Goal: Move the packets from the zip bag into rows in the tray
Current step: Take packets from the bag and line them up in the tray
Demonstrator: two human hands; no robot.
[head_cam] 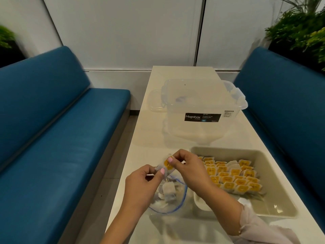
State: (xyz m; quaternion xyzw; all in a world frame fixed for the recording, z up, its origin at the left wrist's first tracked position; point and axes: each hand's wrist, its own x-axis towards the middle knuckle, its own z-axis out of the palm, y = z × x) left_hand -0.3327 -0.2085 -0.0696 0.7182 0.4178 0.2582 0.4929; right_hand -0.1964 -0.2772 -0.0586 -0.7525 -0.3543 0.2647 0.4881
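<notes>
Clear storage box at far end of bench, black label reads "Megabox"; smaller print too fine to read. Both hands pinch one packet above zip bag: left hand at lower end, right hand at upper. Packet bears yellow label, writing blurred. More packets in bag, probably a handful. Tray just right of bag, rows of yellow-labelled packets inside. Bench white, glossy. Blue sofas both sides, white wall panels, plants in corners.
</notes>
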